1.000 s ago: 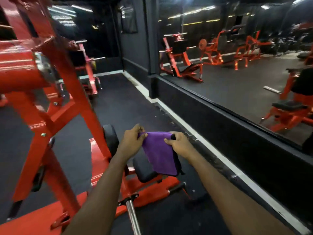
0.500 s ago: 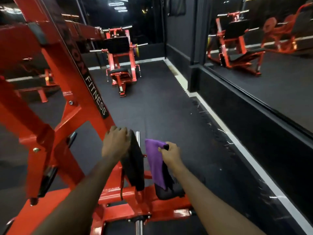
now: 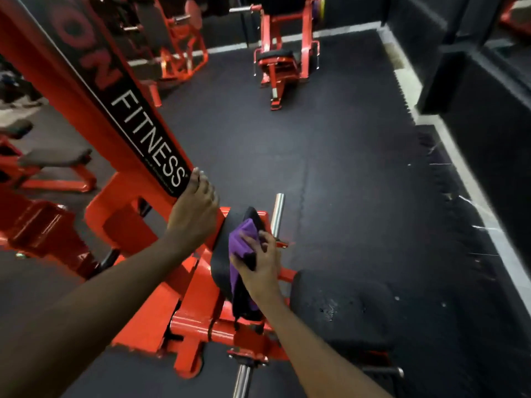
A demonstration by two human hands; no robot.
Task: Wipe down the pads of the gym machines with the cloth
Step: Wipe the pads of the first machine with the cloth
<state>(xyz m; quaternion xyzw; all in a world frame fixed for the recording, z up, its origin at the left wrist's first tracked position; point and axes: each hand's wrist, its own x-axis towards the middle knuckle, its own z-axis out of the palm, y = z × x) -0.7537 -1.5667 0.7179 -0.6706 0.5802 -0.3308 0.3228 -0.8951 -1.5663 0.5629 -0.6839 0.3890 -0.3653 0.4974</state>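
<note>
A purple cloth (image 3: 240,237) is pressed against an upright black pad (image 3: 219,265) of the orange machine. My right hand (image 3: 260,265) grips the cloth against the pad's right face. My left hand (image 3: 195,214) rests on the slanted orange frame beam (image 3: 123,110), which carries the word FITNESS; its fingers lie over the beam's lower edge and hold nothing. To the right of the upright pad sits a wide black seat pad (image 3: 342,308) with some wet specks on it.
A chrome peg (image 3: 277,212) sticks out behind the pad, another chrome bar (image 3: 241,380) points toward me. A second orange machine (image 3: 283,53) stands at the far end of the dark rubber floor. A black wall with a white base strip (image 3: 474,193) runs along the right.
My left hand has moved from the top of the upright pad to the orange frame beam. My right hand with the cloth slid onto the pad's right face. My head came closer and tilted down.
</note>
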